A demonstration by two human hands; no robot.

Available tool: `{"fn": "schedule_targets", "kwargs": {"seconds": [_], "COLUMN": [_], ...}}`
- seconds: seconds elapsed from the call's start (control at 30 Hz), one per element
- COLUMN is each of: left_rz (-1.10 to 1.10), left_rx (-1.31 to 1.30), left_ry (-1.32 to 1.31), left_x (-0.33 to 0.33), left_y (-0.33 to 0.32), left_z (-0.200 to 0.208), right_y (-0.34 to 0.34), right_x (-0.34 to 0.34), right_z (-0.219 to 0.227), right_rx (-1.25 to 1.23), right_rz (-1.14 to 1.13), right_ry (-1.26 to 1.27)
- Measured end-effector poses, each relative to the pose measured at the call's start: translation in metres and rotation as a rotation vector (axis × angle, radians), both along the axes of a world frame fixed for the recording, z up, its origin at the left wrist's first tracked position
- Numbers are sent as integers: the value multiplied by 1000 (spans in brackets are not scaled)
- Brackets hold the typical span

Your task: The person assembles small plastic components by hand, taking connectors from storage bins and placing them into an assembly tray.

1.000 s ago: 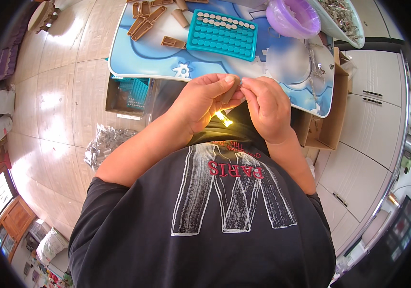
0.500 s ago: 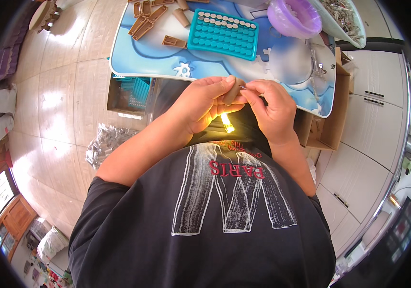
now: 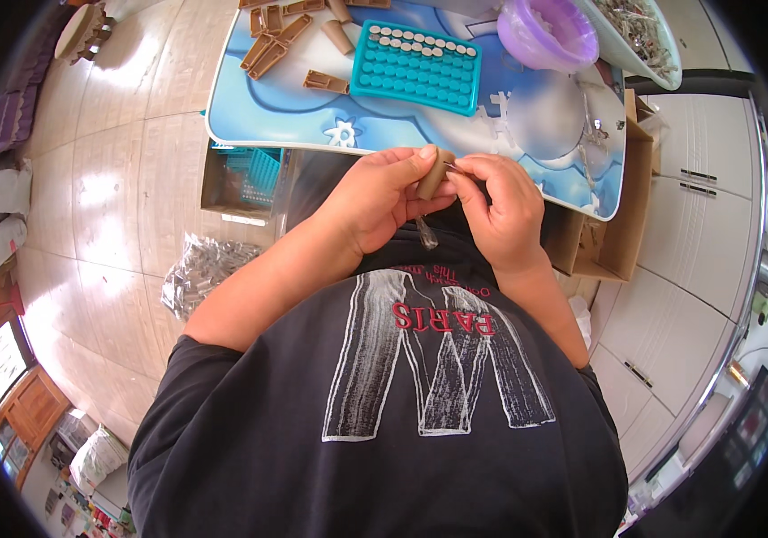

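Left hand (image 3: pixel 388 186) grips a brown tube (image 3: pixel 434 176); right hand (image 3: pixel 500 193) pinches a thin piece (image 3: pixel 450 166), seemingly mid-work. Pale discs (image 3: pixel 406 44) part-fill the tray (image 3: pixel 413 100).

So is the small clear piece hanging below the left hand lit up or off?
Off: the small clear piece looks grey, with no glow.

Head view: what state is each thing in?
Left grip: closed on the brown case.
Right grip: pinching a thin piece at the case's end.
Brown case: held, tilted.
Clear piece: below the left grip, no glow.
Teal tray: partly filled, white discs in the two far rows only.
Purple bowl: upright, open.
Left carton: open, teal trays inside.
Cabinet doors: shut.
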State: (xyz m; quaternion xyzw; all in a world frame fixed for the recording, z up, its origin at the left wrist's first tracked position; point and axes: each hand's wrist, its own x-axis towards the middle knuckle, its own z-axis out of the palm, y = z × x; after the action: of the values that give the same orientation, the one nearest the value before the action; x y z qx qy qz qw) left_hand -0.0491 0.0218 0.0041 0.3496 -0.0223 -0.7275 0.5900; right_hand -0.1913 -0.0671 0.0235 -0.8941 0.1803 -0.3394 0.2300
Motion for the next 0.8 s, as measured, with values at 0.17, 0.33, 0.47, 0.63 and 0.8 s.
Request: {"fn": "schedule_targets", "kwargs": {"seconds": [0.17,0.33,0.47,0.63,0.8], "left_rz": [-11,11,-16,-26,-23], "left_rx": [22,-9,36,44,38], "left_ry": [-21,19,-24,-28,-61], "left_x": [0,-4,-4,-4,-4], "left_y": [0,2,2,2,2], "left_z": [6,3,11,16,6], "right_y": [0,2,2,2,1], "right_x": [-1,1,-1,0,0], "right_z": [-1,-1,-3,-1,-6], "right_rx": [-31,-44,-13,-34,15], "right_rz": [-1,20,7,15,6], "right_ry": [-4,-29,-36,-37,-15]}}
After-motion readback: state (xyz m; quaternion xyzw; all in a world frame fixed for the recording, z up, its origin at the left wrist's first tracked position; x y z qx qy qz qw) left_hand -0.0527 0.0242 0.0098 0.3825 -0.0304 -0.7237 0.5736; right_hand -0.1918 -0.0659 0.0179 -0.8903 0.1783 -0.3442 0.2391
